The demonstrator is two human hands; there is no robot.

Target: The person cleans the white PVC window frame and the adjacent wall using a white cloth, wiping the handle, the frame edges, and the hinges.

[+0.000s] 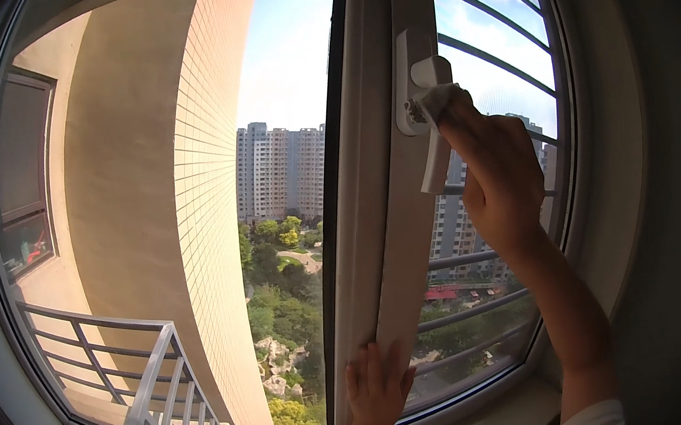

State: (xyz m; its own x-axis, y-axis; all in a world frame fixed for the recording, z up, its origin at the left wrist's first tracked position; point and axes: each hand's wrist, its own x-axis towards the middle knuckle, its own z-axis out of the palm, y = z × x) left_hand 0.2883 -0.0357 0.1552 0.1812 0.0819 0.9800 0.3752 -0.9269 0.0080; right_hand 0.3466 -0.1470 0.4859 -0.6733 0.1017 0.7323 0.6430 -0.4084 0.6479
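At the open window, a white cloth [439, 100] is pressed against the base of the white window handle [433, 127].

High on the sash frame [387, 206], the right hand [499, 179] has its fingers bunched around the cloth, holding it tight to the handle where the handle meets its mount. The left hand [378, 388] is well apart from it, low down, fingers spread flat against the bottom of the same white frame and gripping nothing. The sash stands swung inward, its glass crossed by grey bars [496, 20]. Through the gap beside it runs a curved tiled wall [214, 229], with a metal balcony railing [152, 379] lower left, tall apartment blocks [281, 169] far off, and trees [280, 306] below.
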